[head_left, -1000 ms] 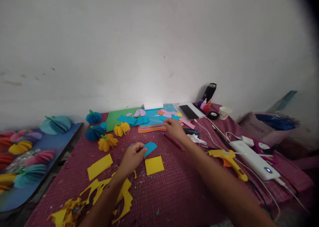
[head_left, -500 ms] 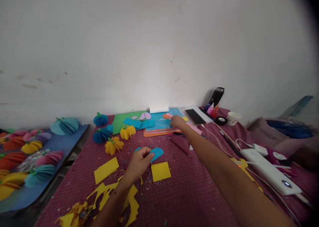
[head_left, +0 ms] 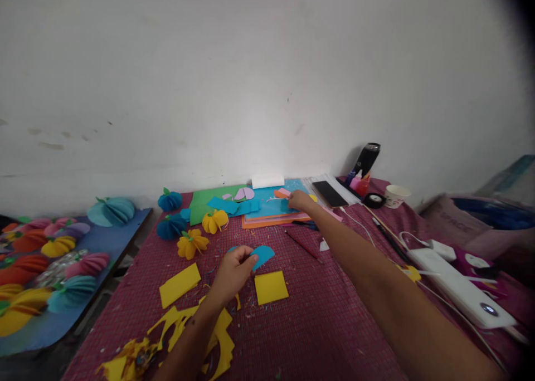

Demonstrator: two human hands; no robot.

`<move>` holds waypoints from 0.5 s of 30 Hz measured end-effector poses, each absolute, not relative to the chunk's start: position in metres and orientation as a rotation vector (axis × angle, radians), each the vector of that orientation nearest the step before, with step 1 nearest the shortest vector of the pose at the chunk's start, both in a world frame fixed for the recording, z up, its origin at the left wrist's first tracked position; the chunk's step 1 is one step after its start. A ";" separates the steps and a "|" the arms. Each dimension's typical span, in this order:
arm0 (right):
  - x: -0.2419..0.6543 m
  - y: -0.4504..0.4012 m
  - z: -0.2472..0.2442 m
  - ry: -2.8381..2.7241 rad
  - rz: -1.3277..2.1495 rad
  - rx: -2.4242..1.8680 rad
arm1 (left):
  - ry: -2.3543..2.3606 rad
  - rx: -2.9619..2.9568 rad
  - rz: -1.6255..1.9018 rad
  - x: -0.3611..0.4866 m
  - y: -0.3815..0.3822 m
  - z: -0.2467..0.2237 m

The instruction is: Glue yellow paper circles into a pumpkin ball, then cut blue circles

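My left hand is closed around a cut blue paper piece; its rounded edge sticks out past the thumb, and more blue shows behind the fingers. Stretched across to the back, my right hand has its fingers drawn together over a blue plastic-looking folder. What those fingertips hold, if anything, is hidden. Beside them lie small pink and orange paper pieces. A yellow paper square rests just right of my left hand, and a folded yellow sheet to its left.
Yellow paper scraps litter the front left. Yellow paper pumpkins and blue ones stand at the left; more fill a blue board. A pencil, phone, paper cup, black bottle and white power bank occupy the right.
My right hand has shifted very slightly at the back, over the folder. My left hand keeps its hold on the blue paper piece. The view has moved a little.
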State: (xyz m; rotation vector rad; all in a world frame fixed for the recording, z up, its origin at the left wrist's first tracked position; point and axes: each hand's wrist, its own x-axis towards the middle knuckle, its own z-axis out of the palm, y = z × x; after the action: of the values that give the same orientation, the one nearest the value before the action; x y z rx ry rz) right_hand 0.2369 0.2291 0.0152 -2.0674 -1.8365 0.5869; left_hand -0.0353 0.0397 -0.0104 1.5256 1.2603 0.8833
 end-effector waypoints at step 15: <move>0.151 0.041 0.011 -1.243 1.300 -1.193 | 1.141 1.104 1.163 -0.031 0.039 -0.013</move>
State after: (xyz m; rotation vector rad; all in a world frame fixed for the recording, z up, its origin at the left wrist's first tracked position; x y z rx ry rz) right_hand 0.1511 0.0406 0.0110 -1.1932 -1.2425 1.2996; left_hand -0.0314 0.0391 -0.0135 1.1037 1.1415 1.1627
